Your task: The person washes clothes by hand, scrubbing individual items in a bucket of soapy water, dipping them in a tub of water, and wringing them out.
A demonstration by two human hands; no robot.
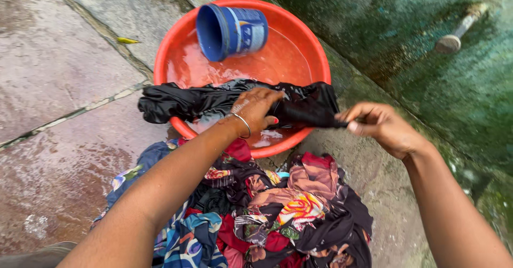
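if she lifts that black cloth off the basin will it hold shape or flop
The black cloth will likely flop: it already sags over the red basin rim. It looks wet, so probably heavy and dripping. The left hand and right hand grip it twisted, so it may spring loose.

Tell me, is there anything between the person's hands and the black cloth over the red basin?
Nothing visible. The left hand lies directly on the black cloth, and the right hand pinches its end. The blue tub lies apart in the red basin.
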